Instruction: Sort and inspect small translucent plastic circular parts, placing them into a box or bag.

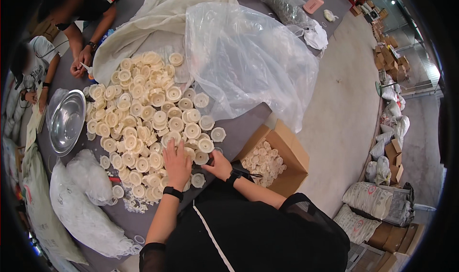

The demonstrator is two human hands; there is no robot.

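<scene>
A large heap of cream round plastic caps (138, 110) with raised centres lies on the grey table. My left hand (177, 166) rests on the near right part of the heap, palm down with its fingers stretched over the caps. To its right, at the heap's edge, my right hand (219, 167) has its thumb and fingers apart beside a cream cap (201, 157); no held piece shows in it. Several paler, translucent caps (218, 134) lie along this edge. Just right of my right hand, an open cardboard box (292, 150) holds many small cream pieces (264, 163).
A steel bowl (67, 123) stands left of the heap, near clear plastic bags (86, 205). Clear plastic sheeting (248, 57) covers the table's far side. Two people (79, 33) work at the far left. Sacks (366, 200) and cartons line the right wall beyond the floor (330, 114).
</scene>
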